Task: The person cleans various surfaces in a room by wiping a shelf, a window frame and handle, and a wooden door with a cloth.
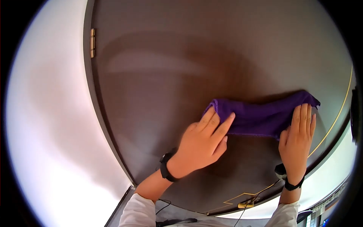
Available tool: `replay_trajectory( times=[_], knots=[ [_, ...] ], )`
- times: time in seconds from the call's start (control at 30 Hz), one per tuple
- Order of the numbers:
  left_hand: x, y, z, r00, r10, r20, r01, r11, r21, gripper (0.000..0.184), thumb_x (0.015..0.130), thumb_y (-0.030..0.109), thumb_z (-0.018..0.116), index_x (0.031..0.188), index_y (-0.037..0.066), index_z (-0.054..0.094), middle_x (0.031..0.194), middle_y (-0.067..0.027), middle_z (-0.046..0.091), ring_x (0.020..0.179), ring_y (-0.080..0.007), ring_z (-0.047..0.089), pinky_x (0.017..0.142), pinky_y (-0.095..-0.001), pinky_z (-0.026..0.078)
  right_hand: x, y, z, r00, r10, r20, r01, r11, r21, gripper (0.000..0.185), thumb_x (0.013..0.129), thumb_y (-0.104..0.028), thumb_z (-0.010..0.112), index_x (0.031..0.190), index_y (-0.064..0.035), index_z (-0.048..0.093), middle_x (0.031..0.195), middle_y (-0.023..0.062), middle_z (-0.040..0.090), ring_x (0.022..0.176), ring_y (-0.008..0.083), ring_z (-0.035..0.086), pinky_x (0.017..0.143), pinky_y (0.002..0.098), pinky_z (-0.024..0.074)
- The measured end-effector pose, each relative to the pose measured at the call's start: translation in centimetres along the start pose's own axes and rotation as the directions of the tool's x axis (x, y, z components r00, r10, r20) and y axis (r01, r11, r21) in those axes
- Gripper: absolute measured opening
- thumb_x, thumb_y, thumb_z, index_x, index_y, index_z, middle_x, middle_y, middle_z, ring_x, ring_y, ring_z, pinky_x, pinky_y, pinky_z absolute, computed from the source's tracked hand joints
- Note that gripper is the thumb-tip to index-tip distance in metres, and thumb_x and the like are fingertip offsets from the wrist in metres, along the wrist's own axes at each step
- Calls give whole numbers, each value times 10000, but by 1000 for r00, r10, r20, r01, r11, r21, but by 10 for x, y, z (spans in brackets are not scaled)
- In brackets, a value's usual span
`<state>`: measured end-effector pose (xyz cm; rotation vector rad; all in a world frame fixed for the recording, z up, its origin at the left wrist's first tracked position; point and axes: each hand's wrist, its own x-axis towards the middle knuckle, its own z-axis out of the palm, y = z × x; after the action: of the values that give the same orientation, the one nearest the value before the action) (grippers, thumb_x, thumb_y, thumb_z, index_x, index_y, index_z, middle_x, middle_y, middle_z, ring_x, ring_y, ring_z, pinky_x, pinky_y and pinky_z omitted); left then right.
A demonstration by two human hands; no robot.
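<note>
A purple cloth (261, 117) is spread lengthwise against a dark brown door (159, 87). On the cloth's left end lies my left hand (202, 142), its fingers extended and some of them apart, pressing the fabric to the surface. My right hand (298, 132) rests flat on the cloth's right end with its fingers stretched out. The cloth's upper right corner sticks out past the right fingertips. Both wrists wear black bands.
A brass hinge (92, 43) sits on the door's left edge, beside a white wall (49, 102). Low on the door is a gold handle (245, 205). Thin gold lines run along the right side, and a dark cable hangs near the handle.
</note>
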<state>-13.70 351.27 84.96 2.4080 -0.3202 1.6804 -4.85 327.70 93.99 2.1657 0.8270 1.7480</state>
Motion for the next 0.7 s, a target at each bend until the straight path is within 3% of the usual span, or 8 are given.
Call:
replay_trajectory(
  times=[0.13,0.2,0.3,0.4,0.7],
  knots=[
    [5,35,17,998,10,-57,-3,993,121,559,774,137,632,1317,49,533,1216,-200,565,1202,-392,522,755,-387,488,-17,34,19,997,-26,-66,32,995,90,558,771,-30,489,1319,68,442,1410,250,407,1343,414,358,1141,541,214],
    [8,48,12,999,-16,-39,25,974,225,544,784,135,622,1316,51,540,1178,-206,576,1180,-355,540,733,-376,504,-16,40,15,997,-15,-82,25,992,125,572,761,-39,513,1322,53,450,1406,229,421,1341,392,369,1137,544,215],
    [2,50,-13,998,-41,-43,50,973,227,570,787,141,627,1341,58,518,1253,-211,545,1230,-375,504,749,-387,489,-8,33,-12,991,-42,-130,58,991,123,588,748,-47,536,1325,39,459,1398,207,438,1339,363,383,1128,542,228],
    [1,53,16,994,-60,-91,86,944,320,588,796,146,631,1361,52,499,1325,-233,506,1277,-391,467,761,-386,476,-3,44,23,972,-60,-229,96,984,152,589,740,-48,542,1318,35,471,1390,195,451,1336,345,390,1119,533,244],
    [-32,66,-21,975,-150,-163,202,906,373,595,803,86,589,1370,-29,449,1311,-279,493,1275,-491,417,962,-487,428,11,17,-15,935,-115,-335,211,941,263,598,735,-62,558,1321,22,474,1387,176,459,1331,318,403,1116,515,256]
  ],
)
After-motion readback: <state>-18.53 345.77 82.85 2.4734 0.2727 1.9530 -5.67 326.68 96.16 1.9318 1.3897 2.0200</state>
